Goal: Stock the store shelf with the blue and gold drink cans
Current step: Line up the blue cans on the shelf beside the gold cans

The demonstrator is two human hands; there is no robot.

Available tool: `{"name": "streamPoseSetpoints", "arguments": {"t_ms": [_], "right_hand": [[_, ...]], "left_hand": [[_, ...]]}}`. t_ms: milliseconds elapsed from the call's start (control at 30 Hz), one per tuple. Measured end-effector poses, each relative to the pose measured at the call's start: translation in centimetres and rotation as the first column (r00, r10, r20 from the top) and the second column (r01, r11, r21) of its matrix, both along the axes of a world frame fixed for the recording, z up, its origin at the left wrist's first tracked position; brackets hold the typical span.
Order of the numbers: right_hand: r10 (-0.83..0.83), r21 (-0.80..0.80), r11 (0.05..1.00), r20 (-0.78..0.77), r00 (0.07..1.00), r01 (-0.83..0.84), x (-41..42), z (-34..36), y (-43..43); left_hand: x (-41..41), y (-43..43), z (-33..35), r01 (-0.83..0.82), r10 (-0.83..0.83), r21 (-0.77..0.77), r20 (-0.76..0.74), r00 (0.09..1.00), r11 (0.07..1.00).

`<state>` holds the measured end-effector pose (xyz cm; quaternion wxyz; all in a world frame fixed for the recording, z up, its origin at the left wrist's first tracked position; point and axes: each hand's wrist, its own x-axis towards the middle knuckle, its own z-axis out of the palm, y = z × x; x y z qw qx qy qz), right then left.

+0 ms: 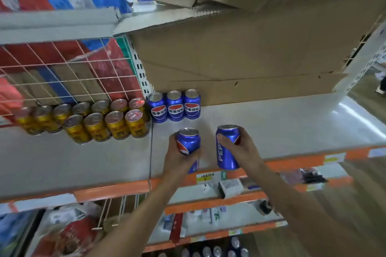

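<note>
**A:** What are the hands doing?

**B:** The left hand is wrapped round a blue can and holds it upright over the front part of the shelf. A bit of blue shows below its fingers. I cannot tell whether that is another can.

**A:** And the other one?

**B:** The right hand grips a second blue can from its right side, with white lettering running down the can's wall. The can's base sits over the orange price strip on the shelf's front edge. The two held cans are near each other but apart.

**A:** What's on the shelf beyond them?

**B:** A row of three blue cans stands side by side at the back, labels forward, against a big cardboard box. Just left of them, across a seam in the shelf, the gold cans stand in two rows, and the back row is the longer. Behind the gold cans is a white wire grid.
</note>
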<state>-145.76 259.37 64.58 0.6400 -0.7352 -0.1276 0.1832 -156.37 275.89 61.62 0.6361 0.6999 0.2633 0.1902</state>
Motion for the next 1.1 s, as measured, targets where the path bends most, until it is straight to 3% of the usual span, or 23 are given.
{"name": "streamPoseSetpoints", "arguments": {"t_ms": [367,700,800,933,1100], "right_hand": [[0.097,-0.014,0.995,0.15,0.984,-0.096,5.8,-3.6,1.7],[0.134,-0.113,0.988,0.244,0.961,-0.109,4.8,-3.9,1.3],[0.175,-0.22,0.969,0.296,0.939,-0.111,4.6,-3.8,0.6],[0.247,-0.317,0.942,0.427,0.87,-0.112,4.4,-3.7,-0.5],[0.208,-0.334,0.942,0.488,0.848,-0.039,4.7,-3.8,-0.4]], "left_hand": [[5.4,0.5,-2.1,0.055,-0.071,0.106,0.15,0.986,0.993],[5.7,2.0,-2.5,0.263,-0.263,0.022,0.176,0.949,0.964],[4.7,2.9,-2.3,0.315,-0.323,0.079,0.129,0.938,0.946],[3.5,4.3,-2.2,0.391,-0.416,0.27,0.039,0.909,0.88],[3.9,3.6,-2.0,0.277,-0.304,0.341,0.027,0.952,0.898]]}}
